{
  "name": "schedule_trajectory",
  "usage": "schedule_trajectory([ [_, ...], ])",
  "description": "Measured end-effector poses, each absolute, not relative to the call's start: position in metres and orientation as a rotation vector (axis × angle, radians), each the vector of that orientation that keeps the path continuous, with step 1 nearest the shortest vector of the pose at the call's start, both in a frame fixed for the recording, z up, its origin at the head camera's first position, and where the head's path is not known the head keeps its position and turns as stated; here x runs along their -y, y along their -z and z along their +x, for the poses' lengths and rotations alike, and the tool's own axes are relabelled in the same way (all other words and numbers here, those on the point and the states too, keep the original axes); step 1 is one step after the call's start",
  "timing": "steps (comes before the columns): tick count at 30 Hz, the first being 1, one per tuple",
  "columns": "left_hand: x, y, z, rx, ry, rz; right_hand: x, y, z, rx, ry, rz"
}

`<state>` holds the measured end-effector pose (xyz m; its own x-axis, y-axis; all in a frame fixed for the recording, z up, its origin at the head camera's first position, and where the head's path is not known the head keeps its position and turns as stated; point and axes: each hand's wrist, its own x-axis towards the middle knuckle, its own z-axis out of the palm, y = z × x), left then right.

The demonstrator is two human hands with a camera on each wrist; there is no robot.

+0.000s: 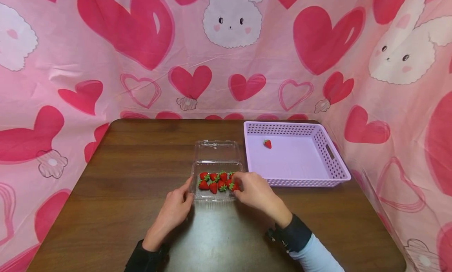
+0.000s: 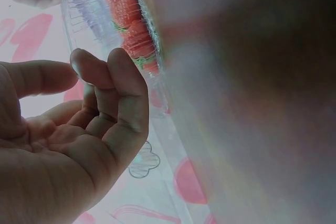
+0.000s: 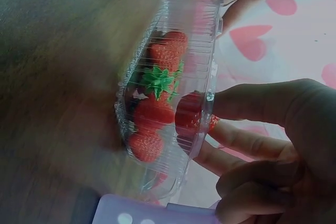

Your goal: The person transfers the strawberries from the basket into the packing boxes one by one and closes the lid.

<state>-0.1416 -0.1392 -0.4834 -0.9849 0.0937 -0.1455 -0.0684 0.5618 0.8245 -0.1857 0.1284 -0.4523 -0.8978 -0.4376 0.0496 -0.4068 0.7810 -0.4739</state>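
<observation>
A clear plastic clamshell box (image 1: 196, 197) stands on the table with its lid folded back and several red strawberries (image 1: 213, 187) inside. At its left side my left hand (image 1: 175, 204) holds the rim, thumb and fingertips close together at the edge in the left wrist view. My right hand (image 1: 256, 191) reaches over the box's right side. Between its thumb and fingers it pinches a strawberry (image 3: 188, 113), seen through the clear wall in the right wrist view. More berries lie lower in the box, some with green leaves (image 3: 157, 81) showing.
To the right of the box, a lilac perforated basket (image 1: 296, 182) sits near the table's back edge. One strawberry (image 1: 267, 144) lies inside it, toward the left. Behind the brown wooden table (image 1: 134, 162) hangs a pink cloth (image 1: 219, 56) printed with hearts and rabbits.
</observation>
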Motion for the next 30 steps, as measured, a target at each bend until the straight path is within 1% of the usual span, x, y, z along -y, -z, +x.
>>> schedule_trajectory([
  [12, 0.140, 0.483, -0.143, -2.647, -1.381, 0.031, -0.125, 0.452, -0.190, -2.893, 0.705, -0.732],
  [30, 0.139, 0.484, -0.142, -2.640, -1.396, 0.032, -0.113, 0.457, -0.197, -2.808, 0.616, -0.705],
])
